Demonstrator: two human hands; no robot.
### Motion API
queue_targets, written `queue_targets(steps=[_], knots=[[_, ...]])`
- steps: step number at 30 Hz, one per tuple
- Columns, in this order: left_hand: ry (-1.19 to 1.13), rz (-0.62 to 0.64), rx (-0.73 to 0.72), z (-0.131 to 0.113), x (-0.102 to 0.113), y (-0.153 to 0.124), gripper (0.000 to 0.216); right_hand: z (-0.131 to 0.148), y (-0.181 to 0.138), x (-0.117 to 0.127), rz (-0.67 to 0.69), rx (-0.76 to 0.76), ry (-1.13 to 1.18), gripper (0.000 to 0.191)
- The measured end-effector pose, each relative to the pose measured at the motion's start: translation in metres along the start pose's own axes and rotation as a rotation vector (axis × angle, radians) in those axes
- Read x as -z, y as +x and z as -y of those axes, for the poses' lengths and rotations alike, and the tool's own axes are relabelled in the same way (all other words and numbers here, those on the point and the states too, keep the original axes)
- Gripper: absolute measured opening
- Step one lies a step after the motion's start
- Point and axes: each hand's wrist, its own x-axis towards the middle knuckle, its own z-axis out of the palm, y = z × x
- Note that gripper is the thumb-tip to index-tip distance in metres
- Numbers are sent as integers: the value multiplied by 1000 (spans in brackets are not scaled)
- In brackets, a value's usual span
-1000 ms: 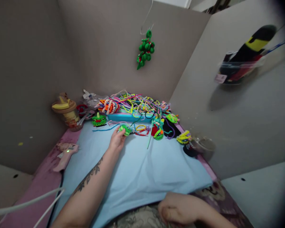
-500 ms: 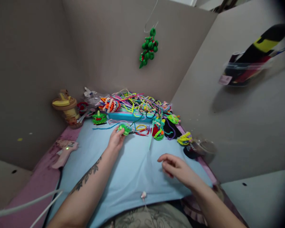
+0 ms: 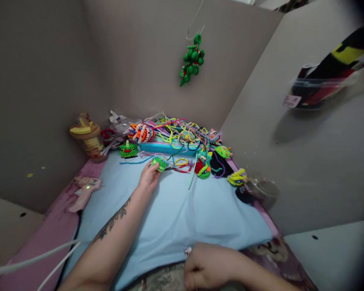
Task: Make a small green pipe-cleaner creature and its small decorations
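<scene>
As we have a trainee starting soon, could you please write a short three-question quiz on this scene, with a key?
1. Multiple choice: what does the left hand hold?
(a) a cup
(b) a fuzzy green piece
(c) a white cable

2. True or false: the right hand is nearer to the blue tray than the left hand is.

3. Fill in the blank: the small light on the pink glue gun is ____.

Key: 1. b. 2. False; the right hand is down by the near edge of the blue cloth, and the left hand is closer to the tray. 3. Green.
</scene>
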Motion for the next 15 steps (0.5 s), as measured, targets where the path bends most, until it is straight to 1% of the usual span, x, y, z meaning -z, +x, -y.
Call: queue_targets(steps=[3, 5, 7, 9, 12, 15], knots=[[-4, 0, 5, 0, 0, 0, 32, 7, -1, -4, -151, -201, -20, 19], [-6, -3, 6, 0, 0, 0, 32, 9, -2, -5, -295, -266, 6, 14], [-7, -5, 6, 0, 0, 0, 31, 5, -3, -3, -437, -261, 44, 17], [-9, -5, 5, 1, 0, 1, 31, -3, -3, 2, -545, -239, 89, 21], [-14, -5, 5, 1, 0, 1, 30, -15, -1, 14, -645, -248, 127, 17], [-20, -6, 5, 2, 0, 2, 29, -16, -7, 31, -753, -239, 234, 12]])
